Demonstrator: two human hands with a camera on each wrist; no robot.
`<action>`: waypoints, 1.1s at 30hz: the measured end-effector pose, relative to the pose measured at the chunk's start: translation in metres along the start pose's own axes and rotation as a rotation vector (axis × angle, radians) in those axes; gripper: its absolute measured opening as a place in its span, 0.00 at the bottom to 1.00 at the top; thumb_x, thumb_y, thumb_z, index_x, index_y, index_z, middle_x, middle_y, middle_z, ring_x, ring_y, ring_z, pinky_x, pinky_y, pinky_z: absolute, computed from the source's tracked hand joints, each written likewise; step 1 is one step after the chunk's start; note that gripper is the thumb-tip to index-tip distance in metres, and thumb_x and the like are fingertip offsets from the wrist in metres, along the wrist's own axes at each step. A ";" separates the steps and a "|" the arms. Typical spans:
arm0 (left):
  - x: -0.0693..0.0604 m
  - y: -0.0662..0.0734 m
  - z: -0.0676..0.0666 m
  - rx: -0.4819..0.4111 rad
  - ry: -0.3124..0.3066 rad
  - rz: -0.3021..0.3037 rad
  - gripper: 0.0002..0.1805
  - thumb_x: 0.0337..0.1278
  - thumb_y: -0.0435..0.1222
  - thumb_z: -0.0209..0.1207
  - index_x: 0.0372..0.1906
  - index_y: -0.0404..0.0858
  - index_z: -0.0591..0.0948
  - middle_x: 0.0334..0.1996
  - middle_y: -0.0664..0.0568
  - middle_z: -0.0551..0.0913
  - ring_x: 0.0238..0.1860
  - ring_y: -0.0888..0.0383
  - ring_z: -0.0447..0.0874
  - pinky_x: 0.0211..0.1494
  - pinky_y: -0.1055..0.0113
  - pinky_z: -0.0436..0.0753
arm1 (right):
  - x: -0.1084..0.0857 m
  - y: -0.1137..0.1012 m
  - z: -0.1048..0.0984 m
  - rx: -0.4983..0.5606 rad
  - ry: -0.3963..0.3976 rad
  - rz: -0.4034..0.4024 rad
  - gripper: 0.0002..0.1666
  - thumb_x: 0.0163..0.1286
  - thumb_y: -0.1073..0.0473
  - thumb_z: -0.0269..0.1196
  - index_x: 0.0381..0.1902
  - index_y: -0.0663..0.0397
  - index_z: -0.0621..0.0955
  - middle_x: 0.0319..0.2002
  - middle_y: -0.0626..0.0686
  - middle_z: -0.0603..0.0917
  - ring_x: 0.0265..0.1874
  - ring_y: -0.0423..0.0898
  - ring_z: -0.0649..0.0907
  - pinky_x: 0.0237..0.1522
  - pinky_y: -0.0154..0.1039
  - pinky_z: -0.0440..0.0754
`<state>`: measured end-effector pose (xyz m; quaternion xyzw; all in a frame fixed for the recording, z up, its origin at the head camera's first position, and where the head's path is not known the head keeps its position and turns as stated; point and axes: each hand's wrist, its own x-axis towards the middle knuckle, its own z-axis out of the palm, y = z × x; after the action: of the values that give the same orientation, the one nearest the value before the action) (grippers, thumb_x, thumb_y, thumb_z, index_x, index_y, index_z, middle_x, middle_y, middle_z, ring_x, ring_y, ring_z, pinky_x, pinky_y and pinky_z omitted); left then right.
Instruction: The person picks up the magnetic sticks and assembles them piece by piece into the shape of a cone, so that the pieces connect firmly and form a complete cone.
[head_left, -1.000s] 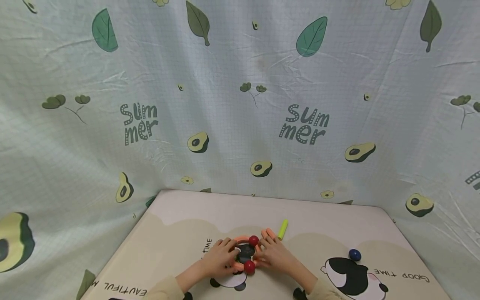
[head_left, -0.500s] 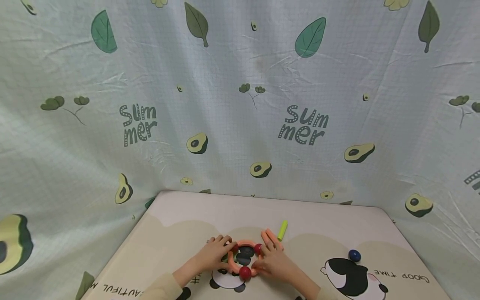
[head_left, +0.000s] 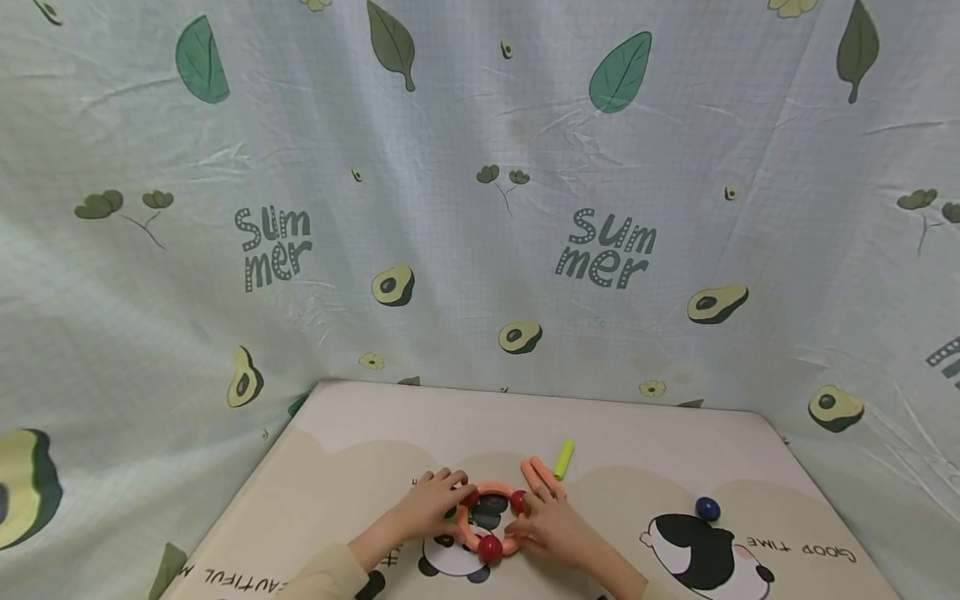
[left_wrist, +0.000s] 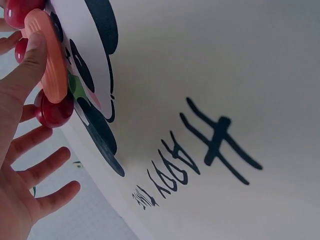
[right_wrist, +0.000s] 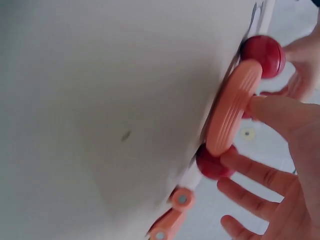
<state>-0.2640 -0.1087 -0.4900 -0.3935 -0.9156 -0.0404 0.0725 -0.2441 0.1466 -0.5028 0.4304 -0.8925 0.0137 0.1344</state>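
Observation:
Curved orange pieces (head_left: 495,487) and red balls form a ring on the table, with one ball (head_left: 491,548) at its near side, another (head_left: 518,500) at the right and a third (head_left: 471,498) at the left. The left hand (head_left: 427,508) grips the ring's left side; in the left wrist view its thumb lies on an orange piece (left_wrist: 54,60) beside a red ball (left_wrist: 54,110). On the right side, the right hand (head_left: 557,527) holds another orange piece (right_wrist: 234,107) between thumb and fingers, by a red ball (right_wrist: 215,162).
Beyond the right hand lie loose orange pieces (head_left: 537,472), with a yellow-green stick (head_left: 564,459) beside them. A dark blue ball (head_left: 707,509) rests farther right on the printed table cover (head_left: 360,417). A patterned curtain (head_left: 450,250) hangs behind the table.
The ring has shifted slightly left and toward the person, and its left red ball has come into sight. Both hands moved with it; the last half second shows almost no motion.

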 end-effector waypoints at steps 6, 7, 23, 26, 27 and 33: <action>-0.001 0.000 -0.002 0.006 0.018 0.014 0.32 0.41 0.56 0.60 0.53 0.46 0.74 0.46 0.54 0.74 0.43 0.58 0.70 0.40 0.61 0.70 | -0.003 0.009 -0.001 0.047 0.052 0.055 0.11 0.60 0.50 0.59 0.42 0.33 0.79 0.34 0.41 0.75 0.37 0.39 0.69 0.37 0.39 0.65; -0.001 0.000 -0.001 0.006 0.017 0.014 0.32 0.42 0.56 0.59 0.53 0.46 0.74 0.47 0.54 0.74 0.43 0.58 0.70 0.40 0.61 0.70 | -0.004 0.012 0.000 0.046 0.059 0.062 0.12 0.59 0.51 0.59 0.42 0.34 0.79 0.34 0.41 0.75 0.38 0.40 0.70 0.36 0.40 0.65; 0.001 -0.004 0.006 0.024 0.012 0.026 0.33 0.40 0.61 0.57 0.53 0.49 0.74 0.48 0.55 0.75 0.43 0.59 0.71 0.40 0.62 0.71 | -0.008 0.058 0.008 0.031 0.201 0.316 0.17 0.52 0.60 0.65 0.42 0.51 0.78 0.39 0.50 0.78 0.38 0.47 0.76 0.31 0.45 0.71; 0.002 -0.004 0.006 0.028 0.011 0.031 0.33 0.40 0.61 0.57 0.53 0.49 0.74 0.48 0.55 0.75 0.42 0.59 0.71 0.40 0.63 0.70 | -0.008 0.065 0.008 0.060 0.176 0.352 0.17 0.52 0.62 0.65 0.42 0.52 0.78 0.40 0.51 0.77 0.39 0.48 0.75 0.32 0.46 0.71; 0.002 -0.004 0.006 0.031 0.010 0.033 0.33 0.40 0.61 0.57 0.53 0.49 0.74 0.48 0.55 0.75 0.42 0.59 0.71 0.40 0.63 0.69 | -0.008 0.067 0.009 0.060 0.164 0.361 0.17 0.53 0.62 0.65 0.43 0.53 0.78 0.41 0.52 0.77 0.39 0.48 0.75 0.32 0.47 0.71; 0.002 -0.004 0.003 0.068 0.017 0.050 0.32 0.39 0.61 0.58 0.52 0.49 0.74 0.47 0.56 0.75 0.42 0.60 0.71 0.39 0.65 0.69 | -0.007 0.076 0.009 0.016 0.150 0.354 0.17 0.53 0.62 0.64 0.43 0.52 0.78 0.42 0.52 0.77 0.40 0.48 0.76 0.31 0.47 0.69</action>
<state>-0.2685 -0.1099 -0.4927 -0.4133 -0.9056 -0.0106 0.0945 -0.3005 0.1989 -0.5065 0.2655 -0.9416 0.0762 0.1927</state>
